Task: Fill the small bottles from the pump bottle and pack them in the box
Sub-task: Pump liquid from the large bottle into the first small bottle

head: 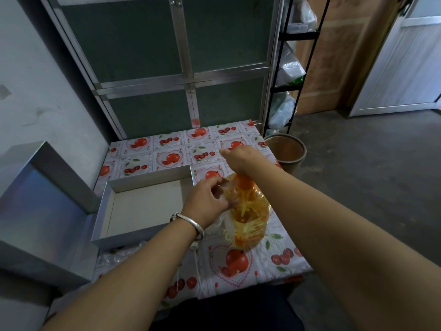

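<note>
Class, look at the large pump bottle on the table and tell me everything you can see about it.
The pump bottle is a large, clear plastic container holding yellow-orange liquid, with an orange pump top. It stands upright on the fruit-patterned tablecloth, just right of the open silver box. The right hand rests on the pump from above, hiding most of it. The left hand is at the bottle's upper left side, holding something clear against it; what it is cannot be told. Crumpled clear plastic lies at the bottle's base.
</note>
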